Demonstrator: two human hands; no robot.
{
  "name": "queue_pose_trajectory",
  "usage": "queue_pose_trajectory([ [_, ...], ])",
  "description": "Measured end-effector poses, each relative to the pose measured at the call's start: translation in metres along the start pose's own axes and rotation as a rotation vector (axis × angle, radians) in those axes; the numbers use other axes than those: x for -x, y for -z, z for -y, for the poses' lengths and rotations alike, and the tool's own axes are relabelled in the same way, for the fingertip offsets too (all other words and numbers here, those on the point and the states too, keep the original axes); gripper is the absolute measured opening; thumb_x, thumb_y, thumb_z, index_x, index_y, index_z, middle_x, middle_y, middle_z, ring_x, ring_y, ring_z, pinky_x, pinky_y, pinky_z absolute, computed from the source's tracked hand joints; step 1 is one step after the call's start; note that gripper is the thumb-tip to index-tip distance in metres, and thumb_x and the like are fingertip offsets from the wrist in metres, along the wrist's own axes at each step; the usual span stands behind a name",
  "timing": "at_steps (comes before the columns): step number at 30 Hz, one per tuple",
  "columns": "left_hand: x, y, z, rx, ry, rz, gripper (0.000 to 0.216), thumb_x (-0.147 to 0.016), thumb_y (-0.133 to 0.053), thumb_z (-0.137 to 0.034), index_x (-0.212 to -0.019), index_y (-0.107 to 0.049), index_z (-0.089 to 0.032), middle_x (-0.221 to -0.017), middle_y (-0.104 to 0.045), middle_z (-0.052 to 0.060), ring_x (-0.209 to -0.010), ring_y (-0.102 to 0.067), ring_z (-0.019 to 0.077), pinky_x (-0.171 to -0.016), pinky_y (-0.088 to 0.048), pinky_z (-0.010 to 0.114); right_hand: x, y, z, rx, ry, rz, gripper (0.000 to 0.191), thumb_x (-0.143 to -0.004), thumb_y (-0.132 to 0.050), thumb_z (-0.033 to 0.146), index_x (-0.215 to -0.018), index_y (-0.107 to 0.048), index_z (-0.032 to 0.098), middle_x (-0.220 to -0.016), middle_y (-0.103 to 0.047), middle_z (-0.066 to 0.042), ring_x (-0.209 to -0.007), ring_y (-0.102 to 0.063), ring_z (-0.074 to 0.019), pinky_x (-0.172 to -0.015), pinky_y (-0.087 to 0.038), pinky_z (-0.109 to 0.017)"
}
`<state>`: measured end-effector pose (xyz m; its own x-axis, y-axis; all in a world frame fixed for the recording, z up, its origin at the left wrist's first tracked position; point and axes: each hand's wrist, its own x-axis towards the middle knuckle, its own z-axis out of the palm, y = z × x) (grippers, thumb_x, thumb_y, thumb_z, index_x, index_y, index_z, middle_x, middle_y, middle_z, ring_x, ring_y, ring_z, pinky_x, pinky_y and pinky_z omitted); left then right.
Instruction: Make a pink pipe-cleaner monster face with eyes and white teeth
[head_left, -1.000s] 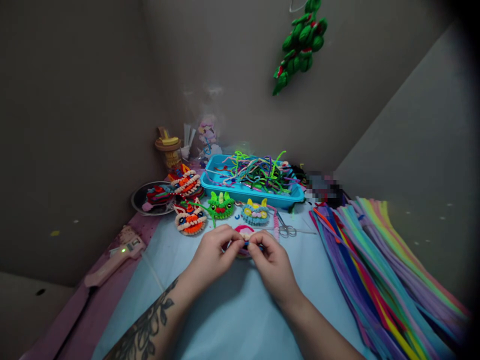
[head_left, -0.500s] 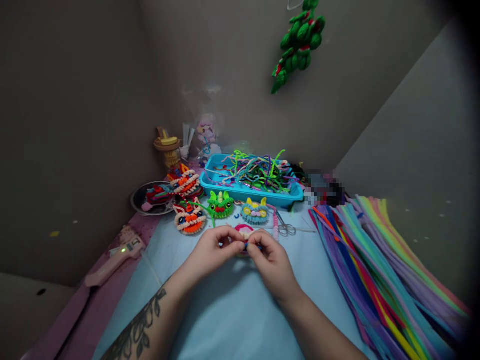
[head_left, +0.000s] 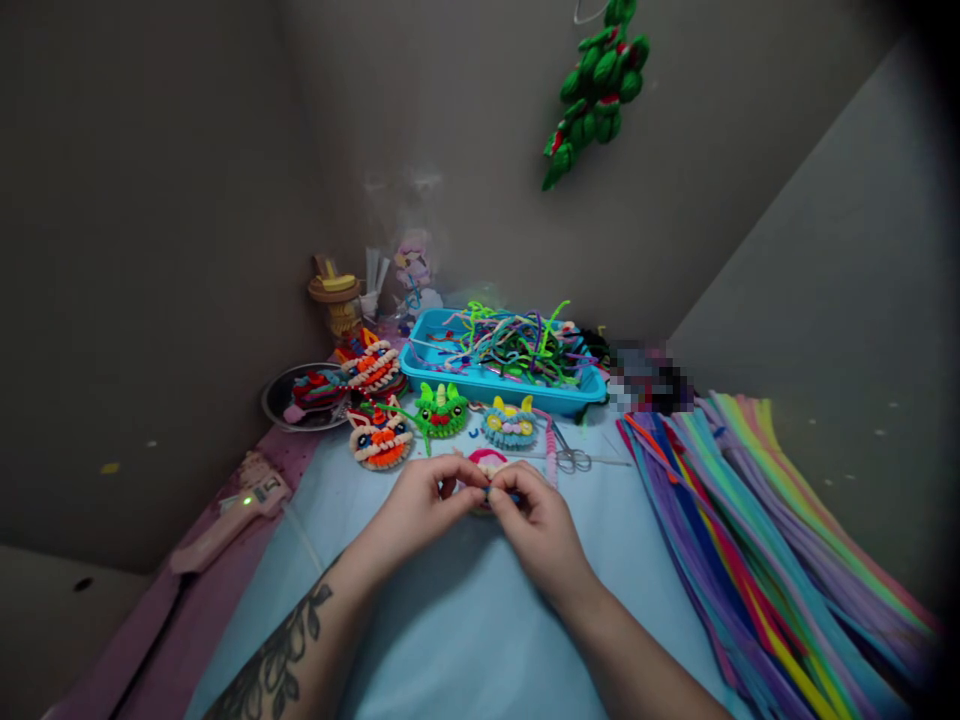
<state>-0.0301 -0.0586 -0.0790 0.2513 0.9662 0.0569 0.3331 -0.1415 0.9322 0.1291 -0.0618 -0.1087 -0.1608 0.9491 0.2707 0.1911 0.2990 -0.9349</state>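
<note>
Both hands meet over the blue cloth, working on a small pipe-cleaner animal head with a deep-pink top. Much of it is hidden behind the fingers, and a bit of blue shows under my right fingers. My left hand is closed, thumb and forefinger pinched at the head's left side. My right hand is closed too, its fingertips almost touching the left ones. Just beyond stand finished pipe-cleaner heads: a blue one, a green one and an orange-and-cream one.
Scissors lie beyond my right hand. A blue tray of pipe-cleaner scraps stands at the back. Bundles of long pipe cleaners cover the right side. At left are a glue gun with its light on and a metal bowl.
My right hand has shifted slightly left and its fingers have rolled a little over the head. My left hand stays nearly still.
</note>
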Motion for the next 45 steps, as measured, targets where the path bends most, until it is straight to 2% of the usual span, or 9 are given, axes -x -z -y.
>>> queue_pose_trajectory([
  [3, 0.001, -0.001, -0.002, -0.009, -0.026, -0.031, 0.013, -0.075, -0.062, -0.024, -0.082, -0.068, -0.015, -0.077, -0.069, 0.003, -0.066, -0.055, 0.0135, -0.059, -0.039, 0.022, 0.0, 0.0, 0.0, -0.026, -0.019, -0.021, 0.011, -0.08, -0.055, 0.022, -0.071, -0.058, 0.019, -0.074, -0.057, -0.002, -0.071, -0.055, -0.016, -0.063, -0.043, -0.025],
  [8, 0.0, 0.001, -0.004, -0.019, -0.02, -0.123, 0.01, -0.074, -0.061, -0.023, -0.078, -0.067, -0.016, -0.07, -0.065, 0.0, -0.06, -0.049, 0.011, -0.055, -0.035, 0.021, 0.001, -0.001, -0.002, -0.078, -0.04, -0.085, 0.01, -0.08, -0.057, 0.022, -0.086, -0.064, 0.02, -0.087, -0.062, -0.004, -0.081, -0.06, -0.0186, -0.067, -0.046, -0.027],
  [12, -0.001, 0.002, -0.002, -0.029, 0.009, -0.182, 0.009, -0.072, -0.062, -0.023, -0.076, -0.066, -0.016, -0.067, -0.063, -0.001, -0.057, -0.046, 0.0106, -0.053, -0.033, 0.021, 0.001, -0.002, -0.003, -0.059, -0.024, -0.126, 0.007, -0.08, -0.058, 0.023, -0.083, -0.064, 0.02, -0.083, -0.063, -0.004, -0.078, -0.06, -0.0178, -0.066, -0.047, -0.027],
  [17, -0.001, 0.001, 0.001, -0.011, 0.043, -0.225, 0.009, -0.071, -0.063, -0.023, -0.075, -0.065, -0.016, -0.066, -0.061, -0.001, -0.055, -0.044, 0.01, -0.052, -0.032, 0.021, 0.001, -0.001, -0.003, -0.042, 0.004, -0.105, 0.008, -0.08, -0.058, 0.021, -0.081, -0.066, 0.02, -0.084, -0.063, -0.004, -0.081, -0.06, -0.018, -0.07, -0.047, -0.028],
  [26, 0.0, -0.004, 0.0, 0.062, 0.045, -0.207, 0.01, -0.071, -0.062, -0.023, -0.077, -0.065, -0.015, -0.068, -0.061, 0.0, -0.055, -0.042, 0.0093, -0.051, -0.032, 0.02, 0.0, -0.003, -0.007, -0.072, -0.024, -0.093, 0.008, -0.078, -0.06, 0.022, -0.076, -0.067, 0.019, -0.079, -0.064, -0.004, -0.076, -0.061, -0.0176, -0.068, -0.047, -0.027],
  [32, 0.0, -0.005, -0.001, 0.029, 0.039, -0.225, 0.01, -0.071, -0.061, -0.022, -0.077, -0.065, -0.015, -0.069, -0.062, 0.0, -0.056, -0.043, 0.0096, -0.052, -0.033, 0.02, -0.001, -0.004, -0.006, -0.168, -0.105, -0.069, 0.01, -0.076, -0.063, 0.027, -0.074, -0.067, 0.017, -0.078, -0.066, -0.004, -0.074, -0.062, -0.0176, -0.068, -0.048, -0.027],
  [37, 0.0, -0.005, -0.001, 0.01, 0.015, -0.19, 0.009, -0.071, -0.06, -0.02, -0.076, -0.065, -0.014, -0.07, -0.064, 0.001, -0.059, -0.048, 0.0105, -0.054, -0.035, 0.021, -0.001, -0.005, -0.007, -0.276, -0.194, -0.08, 0.014, -0.073, -0.066, 0.03, -0.079, -0.066, 0.017, -0.08, -0.066, -0.003, -0.075, -0.061, -0.0167, -0.069, -0.05, -0.027],
  [41, 0.001, -0.007, 0.001, -0.006, -0.005, -0.208, 0.009, -0.071, -0.06, -0.018, -0.077, -0.066, -0.015, -0.073, -0.066, 0.001, -0.061, -0.052, 0.0112, -0.056, -0.037, 0.021, -0.001, -0.005, -0.008, -0.284, -0.213, -0.074, 0.011, -0.072, -0.068, 0.028, -0.073, -0.064, 0.017, -0.071, -0.063, -0.001, -0.066, -0.057, -0.0142, -0.063, -0.047, -0.025],
  [45, 0.002, -0.01, 0.001, 0.013, -0.024, -0.218, 0.009, -0.072, -0.06, -0.018, -0.078, -0.066, -0.016, -0.074, -0.067, 0.002, -0.063, -0.054, 0.012, -0.058, -0.039, 0.021, -0.003, -0.005, -0.01, -0.312, -0.211, -0.104, 0.01, -0.068, -0.071, 0.026, -0.068, -0.065, 0.017, -0.071, -0.062, 0.0, -0.069, -0.057, -0.0142, -0.065, -0.046, -0.025],
])
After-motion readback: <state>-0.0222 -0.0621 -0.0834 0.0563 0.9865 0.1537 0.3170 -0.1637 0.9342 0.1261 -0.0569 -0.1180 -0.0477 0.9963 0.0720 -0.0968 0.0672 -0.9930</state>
